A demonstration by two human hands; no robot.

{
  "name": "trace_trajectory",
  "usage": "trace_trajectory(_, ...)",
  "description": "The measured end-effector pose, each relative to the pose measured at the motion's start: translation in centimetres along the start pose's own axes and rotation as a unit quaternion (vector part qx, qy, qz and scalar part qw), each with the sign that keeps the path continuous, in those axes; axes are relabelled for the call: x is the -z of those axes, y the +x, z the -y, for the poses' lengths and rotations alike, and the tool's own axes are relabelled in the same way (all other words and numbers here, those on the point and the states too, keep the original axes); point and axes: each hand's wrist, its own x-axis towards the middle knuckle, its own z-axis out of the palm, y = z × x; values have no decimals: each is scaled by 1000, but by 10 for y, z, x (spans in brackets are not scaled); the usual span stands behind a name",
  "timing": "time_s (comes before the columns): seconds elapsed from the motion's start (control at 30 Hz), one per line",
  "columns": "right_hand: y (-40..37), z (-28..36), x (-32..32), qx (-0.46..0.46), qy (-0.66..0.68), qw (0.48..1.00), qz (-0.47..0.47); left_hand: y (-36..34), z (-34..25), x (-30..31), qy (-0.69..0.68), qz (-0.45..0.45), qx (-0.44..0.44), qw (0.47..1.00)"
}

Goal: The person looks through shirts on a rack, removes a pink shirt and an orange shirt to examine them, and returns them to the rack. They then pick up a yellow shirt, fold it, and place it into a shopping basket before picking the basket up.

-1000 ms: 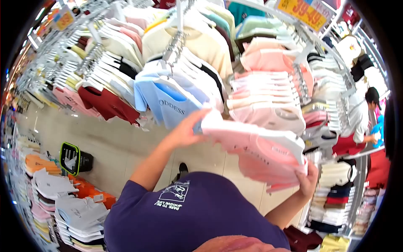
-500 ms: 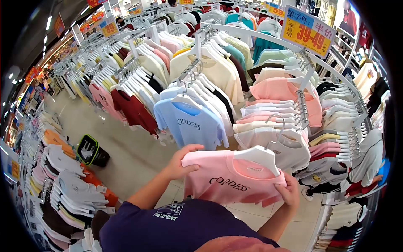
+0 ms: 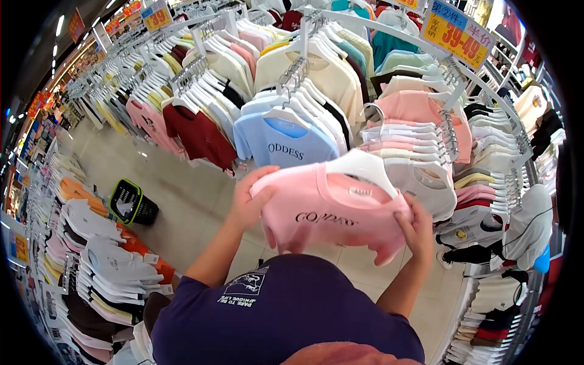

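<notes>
A pink T-shirt (image 3: 304, 204) with black lettering hangs on a white hanger (image 3: 364, 167) in front of my chest. My left hand (image 3: 252, 198) grips its left shoulder and sleeve, thumb on the front. At the opposite shoulder, my right hand (image 3: 415, 226) pinches the cloth between thumb and fingers. The hanger's metal hook points up and away from me, close to the rack. Just beyond the shirt hangs a light blue T-shirt (image 3: 286, 143) with similar lettering. Beside that, a white T-shirt (image 3: 420, 182) fronts another row.
Curved white racks carry rows of shirts ahead, with a price sign (image 3: 457, 33) above. A black and green basket (image 3: 134, 204) stands on the floor at left. Another shirt rack (image 3: 100, 261) lines the near left. A person in grey (image 3: 529, 225) is at the right.
The pink T-shirt has been raised slightly and tilted, its hanger now nearer the rack. Both hands still grip its shoulders. The view has tipped downward, and the person at right has shifted.
</notes>
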Motion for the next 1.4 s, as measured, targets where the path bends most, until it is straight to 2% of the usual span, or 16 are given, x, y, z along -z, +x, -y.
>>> trace_trajectory(0.17, 12, 6, -29, 60, -173, 980, -72, -1, 5, 20, -51, -25, 38, 998)
trace_trajectory(0.3, 13, 7, -38, 77, -132, 980, -126, -1, 2, 34, -71, -11, 27, 997)
trace_trajectory(0.4, 15, 11, -37, 65, -149, 974, -156, 0, 16, 50, -103, 41, 38, 993)
trace_trajectory(0.5, 16, 21, -35, 65, -155, 970, -176, -3, 18, 56, -73, 62, 112, 989)
trace_trajectory(0.6, 15, 24, -33, 46, -152, 969, -188, -8, 39, 77, 28, 116, 205, 972)
trace_trajectory(0.67, 11, 21, -29, 26, -160, 969, -189, -12, 60, 89, 46, 100, 199, 974)
trace_trajectory(0.8, 7, 16, -26, 27, -151, 965, -211, -13, 60, 106, 65, 28, 174, 982)
trace_trajectory(0.9, 5, 11, -23, 20, -151, 966, -210, -10, 56, 112, 11, -42, 125, 991)
trace_trajectory(1.03, 6, 2, -21, 16, -147, 967, -206, -9, 55, 109, -204, -85, 125, 967)
trace_trajectory(1.13, 8, -7, -22, 8, -124, 971, -205, -7, 47, 100, -260, -127, 122, 949)
trace_trajectory(1.4, 12, -14, -23, -9, -119, 973, -197, -9, 24, 94, -261, -110, 115, 952)
